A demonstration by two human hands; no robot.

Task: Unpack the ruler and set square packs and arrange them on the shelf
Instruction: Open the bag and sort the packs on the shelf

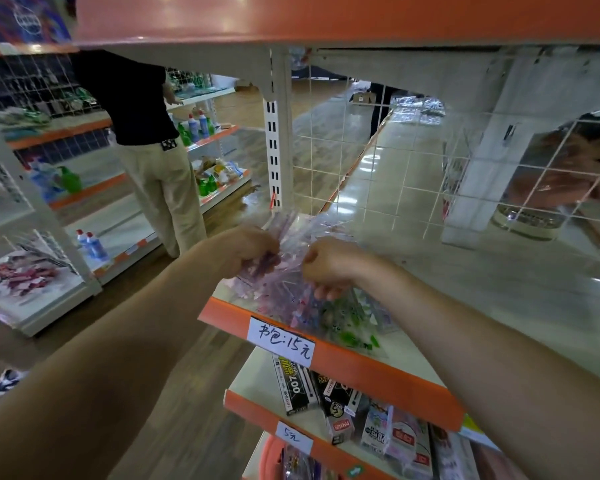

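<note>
Head view: left hand [253, 252] and right hand [329, 265], fingers curled, both grip one bundle of clear-wrapped ruler packs [284, 275]. The bundle is at the front left corner of the shelf [378, 375], apparently resting on it; blur obscures contact. Green-printed packs [352, 323] lie flat on the shelf just beside the right hand. A handwritten price label [281, 342] is fixed to the orange shelf edge.
</note>
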